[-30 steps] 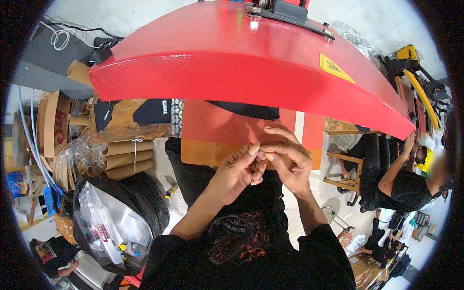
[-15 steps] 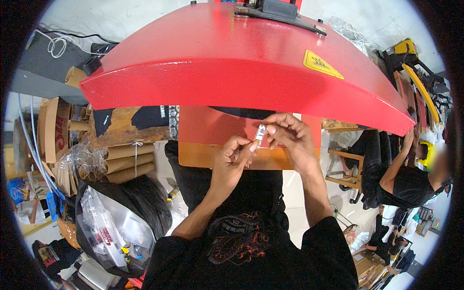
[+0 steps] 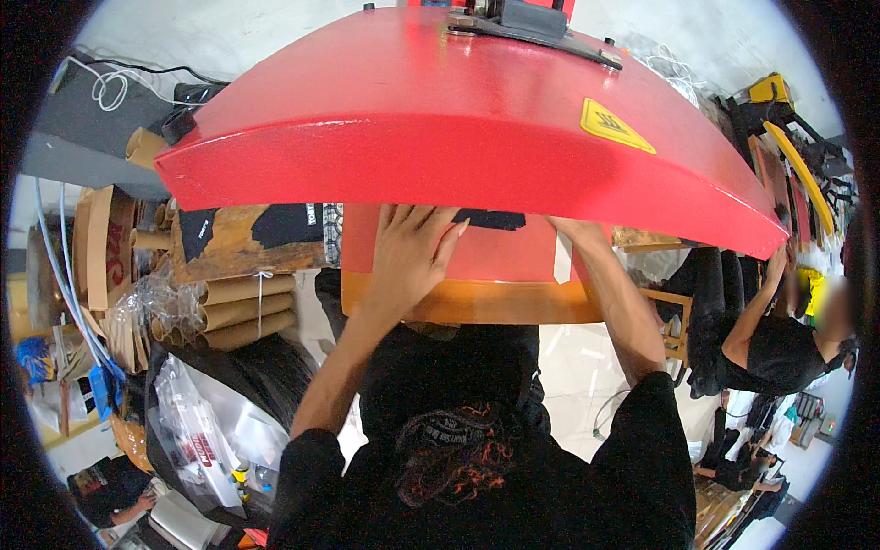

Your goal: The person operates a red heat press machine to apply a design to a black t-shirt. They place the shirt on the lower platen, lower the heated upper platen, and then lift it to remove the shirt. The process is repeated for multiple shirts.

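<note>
Head view. Left hand (image 3: 411, 246): was held open, thumb beside dark cloth (image 3: 497, 221) between both hands. Right hand (image 3: 570, 226): was largely hidden by red press (image 3: 412, 156); grip could not be told. Yellow pictogram label (image 3: 617, 126): was displayed above right hand. White-lettered black cloth (image 3: 282, 229): was laid left of left hand.

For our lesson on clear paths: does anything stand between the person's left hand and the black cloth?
Nothing visible: the left hand has its thumb beside the black cloth. The red lid hides the other fingertips and whatever lies behind.
</note>
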Action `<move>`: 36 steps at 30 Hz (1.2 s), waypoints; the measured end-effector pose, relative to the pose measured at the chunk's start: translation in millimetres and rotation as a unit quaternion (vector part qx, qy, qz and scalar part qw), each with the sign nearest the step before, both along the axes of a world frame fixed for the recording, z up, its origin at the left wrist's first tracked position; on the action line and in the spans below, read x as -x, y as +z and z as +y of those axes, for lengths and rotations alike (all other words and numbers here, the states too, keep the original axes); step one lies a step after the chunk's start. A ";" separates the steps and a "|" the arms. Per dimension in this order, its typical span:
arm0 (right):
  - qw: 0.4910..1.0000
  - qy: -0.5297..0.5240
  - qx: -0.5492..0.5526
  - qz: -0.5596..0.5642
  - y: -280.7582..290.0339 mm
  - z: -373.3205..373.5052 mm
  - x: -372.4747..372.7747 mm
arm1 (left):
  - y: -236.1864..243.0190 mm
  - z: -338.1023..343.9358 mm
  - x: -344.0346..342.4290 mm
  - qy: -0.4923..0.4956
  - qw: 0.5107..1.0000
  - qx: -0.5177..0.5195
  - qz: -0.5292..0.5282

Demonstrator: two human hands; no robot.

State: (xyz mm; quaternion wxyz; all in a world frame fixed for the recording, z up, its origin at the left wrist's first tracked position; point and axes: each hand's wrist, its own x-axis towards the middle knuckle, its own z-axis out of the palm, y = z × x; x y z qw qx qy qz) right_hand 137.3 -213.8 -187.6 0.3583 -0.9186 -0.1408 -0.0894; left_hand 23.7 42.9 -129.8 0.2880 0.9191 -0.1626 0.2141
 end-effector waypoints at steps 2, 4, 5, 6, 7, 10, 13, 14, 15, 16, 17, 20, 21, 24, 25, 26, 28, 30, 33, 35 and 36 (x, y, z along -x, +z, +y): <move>1.000 0.000 0.025 -0.015 -11.0 -2.6 -3.1 | -4.1 6.2 -9.8 -0.043 0.999 -0.024 0.018; 0.999 -0.004 0.037 -0.022 -13.8 -4.0 -1.1 | -6.9 7.9 -18.3 -0.089 0.995 -0.017 0.048; 0.999 -0.007 0.041 -0.026 -11.2 -5.2 1.1 | -7.5 7.8 -20.9 -0.106 0.993 -0.021 0.056; 0.999 -0.011 0.040 -0.031 -5.7 -7.3 5.3 | -7.6 7.3 -23.6 -0.124 0.990 -0.026 0.064; 0.999 -0.014 0.036 -0.037 2.1 -9.6 10.4 | -7.2 6.5 -24.6 -0.139 0.987 -0.028 0.076; 0.998 -0.038 0.034 -0.038 38.5 -20.5 37.4 | -4.6 4.1 -26.6 -0.170 0.979 -0.020 0.109; 0.993 -0.098 0.058 0.009 77.4 -24.8 83.5 | -2.7 4.0 -28.1 -0.163 0.979 -0.040 0.115; 0.988 -0.127 0.074 0.045 85.0 -20.6 96.1 | -2.5 4.2 -28.4 -0.164 0.977 -0.045 0.128; 0.979 -0.164 0.088 0.083 88.6 -14.1 107.2 | -2.9 4.1 -28.6 -0.163 0.977 -0.040 0.129; 0.971 -0.189 0.100 0.104 90.6 -7.6 115.7 | -3.4 4.1 -29.0 -0.166 0.977 -0.037 0.131; 0.966 -0.212 0.084 0.123 91.1 -1.7 122.4 | -4.1 4.3 -29.9 -0.170 0.975 -0.024 0.141; 0.962 -0.235 0.049 0.128 86.8 9.0 130.0 | -6.3 4.8 -32.5 -0.181 0.972 -0.012 0.150; 0.961 -0.238 0.046 0.133 84.5 10.0 129.4 | -7.1 4.8 -33.4 -0.181 0.974 -0.023 0.136; 0.954 -0.241 0.024 0.178 80.9 4.4 126.4 | -9.2 4.4 -36.4 -0.182 0.975 -0.043 0.120; 0.958 -0.225 0.007 0.180 80.0 2.3 126.2 | -10.0 4.2 -37.1 -0.182 0.976 -0.045 0.115; 0.952 -0.234 -0.025 0.195 79.5 0.4 126.3 | -10.8 3.9 -37.6 -0.180 0.976 -0.052 0.109; 0.948 -0.230 -0.092 0.198 78.9 -1.8 127.0 | -12.4 3.6 -37.7 -0.177 0.979 -0.059 0.088; 0.941 -0.204 -0.235 0.135 78.4 0.3 128.8 | -13.8 3.6 -38.2 -0.174 0.979 -0.067 0.081; 0.925 -0.186 -0.311 0.114 79.0 9.7 132.2 | -14.4 4.1 -37.7 -0.172 0.976 -0.071 0.110; 0.910 -0.181 -0.342 0.148 78.9 19.0 134.1 | -14.6 4.2 -37.7 -0.171 0.974 -0.068 0.135; 0.894 -0.181 -0.368 0.181 78.1 25.1 135.8 | -14.8 4.1 -37.7 -0.171 0.972 -0.066 0.145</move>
